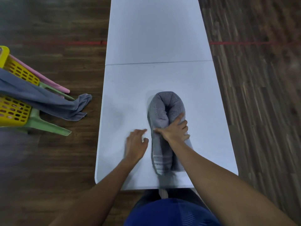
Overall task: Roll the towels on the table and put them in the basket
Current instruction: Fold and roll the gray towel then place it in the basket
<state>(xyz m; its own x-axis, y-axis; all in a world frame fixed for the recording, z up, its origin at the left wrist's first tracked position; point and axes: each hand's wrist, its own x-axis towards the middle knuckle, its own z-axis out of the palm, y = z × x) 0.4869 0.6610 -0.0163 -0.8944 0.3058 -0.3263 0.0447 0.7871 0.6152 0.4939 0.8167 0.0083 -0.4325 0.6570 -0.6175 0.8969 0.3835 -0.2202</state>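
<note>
ok, nearest us: one end of the grey towel (162,111) hangs off the near edge of the white table (154,38), just above our blue shirt (171,212). the striped band lies close to that edge. our read: it's rolled lengthwise into a long sausage and doubled back, so we're mid-roll and the basket drop is not yet done.

next up, the right hand (175,130) clamps across the middle of the towel, thumb on its left side, fingers wrapped over the right. likely reason: it pins both legs of the fold together so the bundle doesn't spring open.

the left hand (136,144) sits just beside the towel on its left, holding nothing, fingers loose, motion-blurred. we can't tell if it touches the table. probably placed there to take the dangling near end next.

beyond the right hand the towel bends in a u, closed bend pointing away from us. all of it sits on the near half of the table; the far half lies past the hinge seam.

off to our left, well apart from the table, the yellow basket (14,110) rests on what looks like a green plastic stool (48,126), raised off the wood floor (65,46), presumably for an easy left-side drop. a blue-grey cloth (48,100) drapes over its rim and hangs outside, so that one isn't properly in. a red line (244,43) crosses the floor further out.
</note>
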